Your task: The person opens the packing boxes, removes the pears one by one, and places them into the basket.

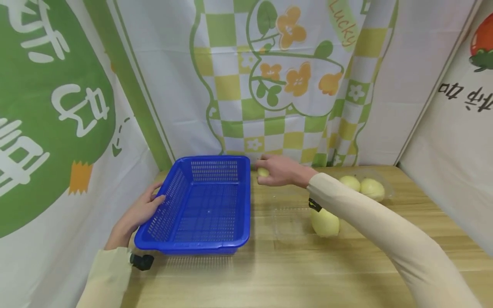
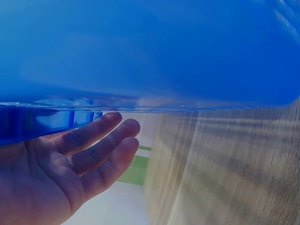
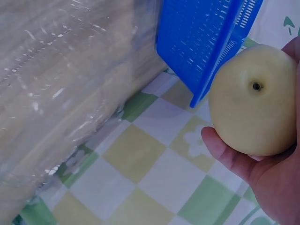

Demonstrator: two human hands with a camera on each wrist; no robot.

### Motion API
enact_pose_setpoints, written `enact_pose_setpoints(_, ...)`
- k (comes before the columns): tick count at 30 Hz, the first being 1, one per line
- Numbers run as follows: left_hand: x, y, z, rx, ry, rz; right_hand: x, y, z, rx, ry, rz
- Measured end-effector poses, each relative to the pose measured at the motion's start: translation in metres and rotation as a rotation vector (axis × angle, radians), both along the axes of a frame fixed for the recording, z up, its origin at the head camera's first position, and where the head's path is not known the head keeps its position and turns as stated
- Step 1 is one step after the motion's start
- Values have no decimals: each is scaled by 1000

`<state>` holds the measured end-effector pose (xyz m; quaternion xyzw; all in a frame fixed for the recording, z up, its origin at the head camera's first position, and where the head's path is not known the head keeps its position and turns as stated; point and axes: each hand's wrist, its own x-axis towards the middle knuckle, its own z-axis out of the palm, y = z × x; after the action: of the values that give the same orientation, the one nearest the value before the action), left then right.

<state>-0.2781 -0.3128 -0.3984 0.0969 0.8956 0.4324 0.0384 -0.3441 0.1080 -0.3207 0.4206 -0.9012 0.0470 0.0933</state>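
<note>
My right hand (image 1: 280,170) grips a pale yellow pear (image 3: 253,105) just right of the blue plastic basket (image 1: 246,201), at rim height near its far corner. In the right wrist view the thumb and fingers wrap the pear, with its dark-dimpled end showing. My left hand (image 1: 144,209) holds the basket by its left rim, thumb over the edge and fingers on the outer side. From the left wrist, those fingers (image 2: 105,161) show extended beneath the rim. No fruit shows inside the basket.
Another pear (image 1: 325,223) sits in a clear plastic tray (image 1: 285,222) under my right forearm. Two more pears (image 1: 361,187) lie in clear packaging at the back right of the wooden table (image 1: 292,273). A checked curtain (image 1: 269,128) hangs behind the table.
</note>
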Motion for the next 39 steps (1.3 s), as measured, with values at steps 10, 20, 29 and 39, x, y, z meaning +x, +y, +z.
enact_pose_setpoints(10,2,-2,0,3,-5,2,-9,-51,7,136,94,32)
enact_pose_setpoints(20,0,0,-1,-30,2,12,-14,-76,-7,223,86,-24)
enact_pose_setpoints(29,1,-2,-2,-32,-3,17,-13,-102,-5,207,71,-9)
enact_pose_setpoints(39,-2,0,-2,-20,-10,11,-10,-127,-6,189,-44,4)
